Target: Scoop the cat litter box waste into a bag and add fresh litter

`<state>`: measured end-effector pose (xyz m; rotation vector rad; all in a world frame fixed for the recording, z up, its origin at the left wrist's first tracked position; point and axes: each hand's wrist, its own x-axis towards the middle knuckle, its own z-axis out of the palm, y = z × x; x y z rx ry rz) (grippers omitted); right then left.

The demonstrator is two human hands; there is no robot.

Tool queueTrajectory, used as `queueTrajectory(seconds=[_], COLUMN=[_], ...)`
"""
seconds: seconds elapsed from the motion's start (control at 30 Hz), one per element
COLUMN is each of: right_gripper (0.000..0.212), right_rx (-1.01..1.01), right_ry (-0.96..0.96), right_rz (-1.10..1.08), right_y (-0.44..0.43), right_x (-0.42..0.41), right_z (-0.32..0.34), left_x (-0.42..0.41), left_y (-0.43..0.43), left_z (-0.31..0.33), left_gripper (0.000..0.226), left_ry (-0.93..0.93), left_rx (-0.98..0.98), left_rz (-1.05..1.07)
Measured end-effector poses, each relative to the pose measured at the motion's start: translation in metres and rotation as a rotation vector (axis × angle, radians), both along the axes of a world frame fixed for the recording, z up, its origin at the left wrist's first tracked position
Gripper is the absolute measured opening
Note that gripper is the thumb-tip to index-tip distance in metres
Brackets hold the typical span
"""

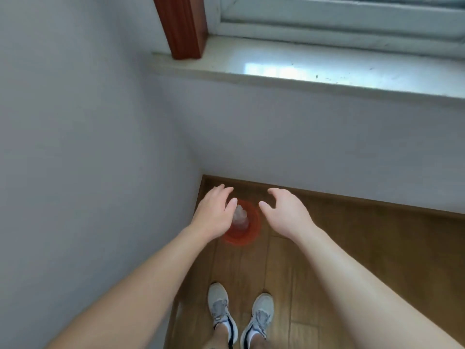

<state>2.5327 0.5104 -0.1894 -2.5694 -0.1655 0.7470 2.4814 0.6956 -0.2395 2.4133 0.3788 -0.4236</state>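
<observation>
In the corner of the brown wood-plank floor (352, 248), where two plain white walls (75, 147) meet, the head camera looks straight down on a small round orange-red plastic bin (247, 236), its rim a smooth, slightly translucent ring. Inside sits something pale and crumpled, a clear or whitish plastic bag (240, 217) by the look of it, though blur keeps it uncertain. The bin stands close to both walls, tight in the corner.

Both bare arms reach down over it. The left hand (214, 214) is spread, fingers loose, covering the bin's left rim in this view; whether it touches, I cannot tell. The right hand (286, 212) is likewise spread and empty, fingers curled a little, just to the right of the bin and clear of it.

Below, a pair of grey mesh sneakers (240, 314) stands on the planks, well back from the bin. Open floor runs off to the right. Above, a glossy pale stone windowsill (327, 69) juts from the wall, with a reddish-brown wooden post (183, 26) resting on its left end.
</observation>
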Motion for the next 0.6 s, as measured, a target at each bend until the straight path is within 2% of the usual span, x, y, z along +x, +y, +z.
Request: queueTrajectory(seconds=[0.27, 0.4, 0.6], right_gripper=[0.053, 0.049, 0.042], right_rx=[-0.097, -0.121, -0.157], right_ry=[-0.118, -0.167, -0.197], right_rz=[0.139, 0.128, 0.062], right_y=[-0.041, -0.069, -0.116], right_x=[-0.025, -0.047, -0.079], right_z=[0.093, 0.129, 0.168], left_x=[-0.014, -0.028, -0.051], left_y=[-0.031, -0.051, -0.086], left_z=[0.1, 0.146, 0.195], left_gripper=[0.051, 0.047, 0.046], left_ry=[-0.009, -0.043, -0.112], left_rx=[0.209, 0.294, 0.309], left_rz=[-0.185, -0.22, -0.276])
